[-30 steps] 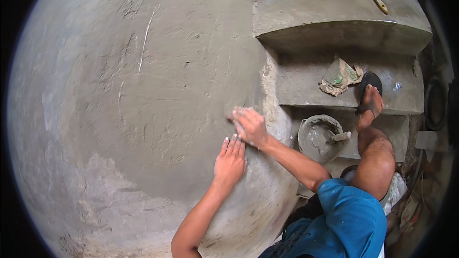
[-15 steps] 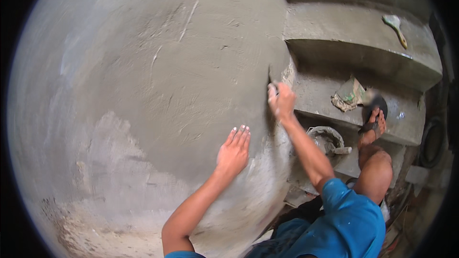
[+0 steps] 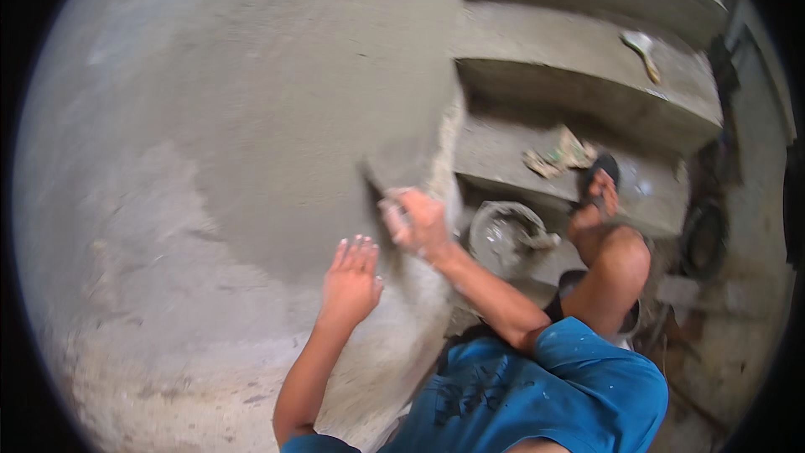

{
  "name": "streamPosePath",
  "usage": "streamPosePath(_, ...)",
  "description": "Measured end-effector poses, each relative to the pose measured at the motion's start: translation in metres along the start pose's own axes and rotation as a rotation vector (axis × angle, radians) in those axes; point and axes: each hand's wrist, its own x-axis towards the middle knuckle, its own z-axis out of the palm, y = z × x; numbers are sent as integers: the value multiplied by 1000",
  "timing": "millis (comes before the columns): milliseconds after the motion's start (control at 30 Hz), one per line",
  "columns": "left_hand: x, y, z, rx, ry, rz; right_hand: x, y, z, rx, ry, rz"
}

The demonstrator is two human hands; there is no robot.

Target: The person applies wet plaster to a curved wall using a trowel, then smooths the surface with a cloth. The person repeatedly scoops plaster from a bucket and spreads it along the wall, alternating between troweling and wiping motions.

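My right hand (image 3: 419, 225) is closed around a trowel (image 3: 371, 183). Seen nearly edge-on and slightly blurred, its dark blade lies against the damp grey plaster (image 3: 277, 126) of the wall. The hand is close to the wall's rough right edge, beside the stairs. Just below and to the left, my left hand (image 3: 350, 285) rests flat against the wall near the lower border of the darker plaster, fingers stretched out and holding nothing. Pale residue marks the fingertips.
Concrete steps (image 3: 545, 38) rise on the right, carrying a paint brush (image 3: 641, 52) and a crumpled, mortar-stained bag (image 3: 560, 153). My sandalled foot (image 3: 604, 189) stands on a step. A bucket of mortar (image 3: 480, 239) with a coated tool handle (image 3: 543, 241) sits below my right forearm.
My right hand has swept the trowel left and downward over the plaster, toward my left hand. The view has shifted, and the plaster's ridges look smoother or blurred now.
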Motion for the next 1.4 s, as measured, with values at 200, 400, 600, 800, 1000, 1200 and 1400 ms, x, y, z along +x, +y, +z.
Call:
streamPosePath(200,-15,52,121,-591,-41,-84,-66,46,-87,-404,-61,442)
streamPosePath(400,-2,132,212,-1016,-169,-269,-146,189,-150,-937,-657,1103)
streamPosePath(600,-33,174,240,-1139,-98,-399,-209,271,-129,-1071,-1010,981)
streamPosePath(800,-92,198,253,-1148,-278,-532,-232,292,-90,-1072,-1176,956)
streamPosePath(1000,-84,177,229,-1135,-190,-466,-243,304,-88,-954,-1113,1011)
streamPosePath(1200,-22,128,178,-1127,7,-370,-240,313,-129,-743,-921,1114)
streamPosePath(1400,8,88,139,-995,153,-264,-233,285,-173,-365,-456,1246)
